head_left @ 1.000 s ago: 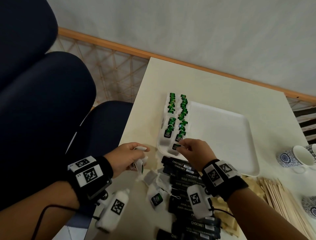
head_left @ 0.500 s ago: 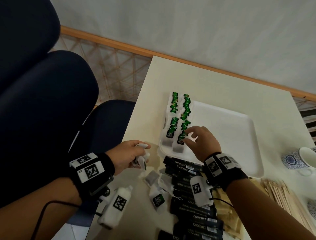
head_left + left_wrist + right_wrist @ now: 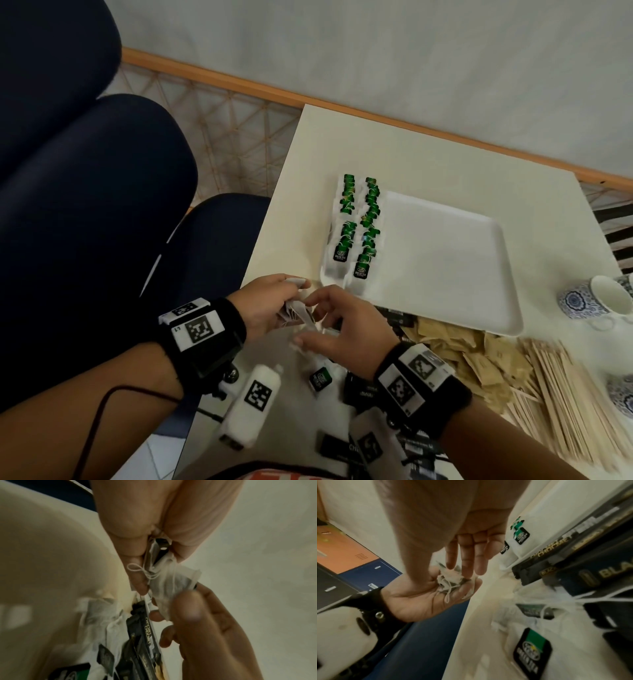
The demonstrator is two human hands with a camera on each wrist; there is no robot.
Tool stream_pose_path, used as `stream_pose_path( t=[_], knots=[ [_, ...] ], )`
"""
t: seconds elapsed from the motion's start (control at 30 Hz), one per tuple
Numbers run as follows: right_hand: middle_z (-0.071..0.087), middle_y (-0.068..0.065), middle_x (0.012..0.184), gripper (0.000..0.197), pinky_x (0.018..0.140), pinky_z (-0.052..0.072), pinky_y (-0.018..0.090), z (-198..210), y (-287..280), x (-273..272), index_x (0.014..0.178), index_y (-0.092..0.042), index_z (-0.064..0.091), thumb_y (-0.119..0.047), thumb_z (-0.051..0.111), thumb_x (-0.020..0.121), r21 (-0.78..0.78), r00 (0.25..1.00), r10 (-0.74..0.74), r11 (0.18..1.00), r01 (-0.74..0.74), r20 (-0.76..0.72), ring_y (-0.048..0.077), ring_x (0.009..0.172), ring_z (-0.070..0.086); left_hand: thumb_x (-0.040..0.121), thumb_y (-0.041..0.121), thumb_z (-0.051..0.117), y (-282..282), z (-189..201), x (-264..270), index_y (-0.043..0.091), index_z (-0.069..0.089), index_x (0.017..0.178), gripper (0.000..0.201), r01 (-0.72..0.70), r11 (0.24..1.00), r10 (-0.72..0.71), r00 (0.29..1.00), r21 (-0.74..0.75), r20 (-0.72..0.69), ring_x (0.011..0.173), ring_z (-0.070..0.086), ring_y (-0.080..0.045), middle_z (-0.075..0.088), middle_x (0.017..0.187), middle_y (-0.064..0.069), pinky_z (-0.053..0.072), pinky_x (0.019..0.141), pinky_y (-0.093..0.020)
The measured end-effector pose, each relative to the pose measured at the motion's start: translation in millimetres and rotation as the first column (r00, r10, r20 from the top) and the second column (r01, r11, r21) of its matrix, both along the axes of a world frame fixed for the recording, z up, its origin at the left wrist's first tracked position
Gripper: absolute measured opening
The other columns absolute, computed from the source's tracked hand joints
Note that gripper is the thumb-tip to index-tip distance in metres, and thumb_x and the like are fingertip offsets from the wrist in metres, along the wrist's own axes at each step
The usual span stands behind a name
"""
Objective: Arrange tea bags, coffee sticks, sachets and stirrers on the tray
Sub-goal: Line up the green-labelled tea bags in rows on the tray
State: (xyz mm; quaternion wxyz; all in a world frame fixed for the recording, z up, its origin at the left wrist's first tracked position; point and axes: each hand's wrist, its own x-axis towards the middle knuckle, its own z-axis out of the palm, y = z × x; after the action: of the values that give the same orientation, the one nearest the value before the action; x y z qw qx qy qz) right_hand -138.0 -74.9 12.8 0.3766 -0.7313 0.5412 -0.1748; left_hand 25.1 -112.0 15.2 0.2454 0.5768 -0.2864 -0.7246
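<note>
Two hands meet at the table's near-left edge: the left hand clenches a small bunch of tea bags, count unclear, while the right hand, at its 3 o'clock, reaches its relaxed fingers to the bunch without closing on it. One loose tea bag lies at 6 o'clock of the hands, with black coffee sticks, brown sachets and wooden stirrers spread toward 4 o'clock, too many to count. Beyond, at 1 o'clock, one white tray carries two rows of overlapped tea bags along its left side.
</note>
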Motion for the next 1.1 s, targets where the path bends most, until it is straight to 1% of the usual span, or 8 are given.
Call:
stream_pose_path(
  t=[0.1,0.23,0.3,0.43,0.73,0.87,0.97,1.1],
  knots=[
    [0.059,-0.023,0.064,0.013,0.059,0.042,0.016,-6,-4,1,0.085,-0.035,0.059,-0.029,0.07,0.084,-0.036,0.99,-0.092,0.995,0.096,0.111,0.001,0.059,0.054,0.095,0.001,0.043,5,-1,-1,0.004,0.058,0.117,0.028,0.004,1.0,-0.003,0.997,0.016,-0.073,0.078,0.06,-0.02,0.061,0.101,-0.016,0.058,0.073,-0.031],
    [0.061,-0.013,0.062,0.007,0.056,0.044,0.013,-4,-14,-11,0.085,-0.029,0.067,-0.023,0.067,0.087,0.022,0.96,-0.238,0.971,0.238,0.147,-0.001,0.053,0.053,0.091,0.023,0.061,12,-3,3,0.005,0.063,0.11,0.027,0.065,0.998,-0.065,0.982,-0.009,-0.176,0.078,0.063,-0.019,0.065,0.096,-0.012,0.054,0.089,-0.038],
    [0.064,-0.01,0.065,0.006,0.057,0.044,0.011,-2,-16,-17,0.091,-0.025,0.071,-0.023,0.066,0.088,-0.009,0.959,-0.247,0.968,0.251,0.141,0.0,0.056,0.056,0.077,0.026,0.073,14,-4,5,0.007,0.063,0.108,0.038,0.104,0.994,-0.106,0.977,-0.02,-0.188,0.084,0.066,-0.021,0.067,0.099,-0.012,0.058,0.081,-0.035],
    [0.071,-0.005,0.074,0.011,0.061,0.049,0.015,3,-15,-22,0.097,-0.024,0.072,-0.022,0.065,0.089,0.046,0.958,-0.224,0.974,0.22,0.178,0.005,0.063,0.063,0.079,0.012,0.073,18,-6,4,0.01,0.064,0.091,0.015,0.055,0.998,-0.06,0.987,-0.033,-0.15,0.072,0.068,-0.02,0.067,0.091,-0.012,0.055,0.058,-0.026],
    [0.069,-0.007,0.068,0.041,0.061,0.049,0.023,19,-11,-26,0.099,-0.037,0.067,0.0,0.05,0.091,0.18,0.96,-0.116,0.981,0.071,0.256,0.009,0.063,0.063,0.092,0.015,0.061,14,-6,8,0.01,0.061,0.1,0.01,0.075,0.995,-0.082,0.989,-0.065,-0.121,0.064,0.065,-0.02,0.066,0.082,-0.01,0.046,0.045,-0.022],
    [0.071,-0.007,0.073,0.042,0.075,0.058,0.039,22,-13,-29,0.093,-0.036,0.072,0.003,0.057,0.085,0.253,0.972,-0.023,0.967,-0.038,0.233,0.014,0.069,0.065,0.09,0.019,0.064,12,0,5,0.007,0.062,0.11,0.024,0.192,0.976,-0.205,0.97,-0.105,-0.131,0.064,0.058,-0.019,0.066,0.07,-0.006,0.037,0.041,-0.019],
    [0.074,0.007,0.087,0.03,0.084,0.055,0.048,19,-14,-31,0.094,-0.027,0.074,-0.001,0.067,0.083,0.234,0.958,-0.012,0.971,-0.058,0.287,0.028,0.081,0.068,0.089,0.023,0.064,11,2,4,0.011,0.066,0.104,0.019,0.27,0.956,-0.283,0.952,-0.119,-0.118,0.056,0.054,-0.018,0.062,0.058,-0.008,0.034,0.041,-0.019],
    [0.074,0.005,0.09,0.017,0.073,0.054,0.024,17,-20,-33,0.093,-0.015,0.075,-0.002,0.068,0.083,0.182,0.936,-0.042,0.983,-0.024,0.348,0.013,0.08,0.069,0.095,0.019,0.056,12,-1,6,0.007,0.065,0.099,0.015,0.317,0.944,-0.328,0.931,-0.09,-0.161,0.051,0.049,-0.019,0.059,0.066,-0.015,0.035,0.041,-0.02]
  ],
)
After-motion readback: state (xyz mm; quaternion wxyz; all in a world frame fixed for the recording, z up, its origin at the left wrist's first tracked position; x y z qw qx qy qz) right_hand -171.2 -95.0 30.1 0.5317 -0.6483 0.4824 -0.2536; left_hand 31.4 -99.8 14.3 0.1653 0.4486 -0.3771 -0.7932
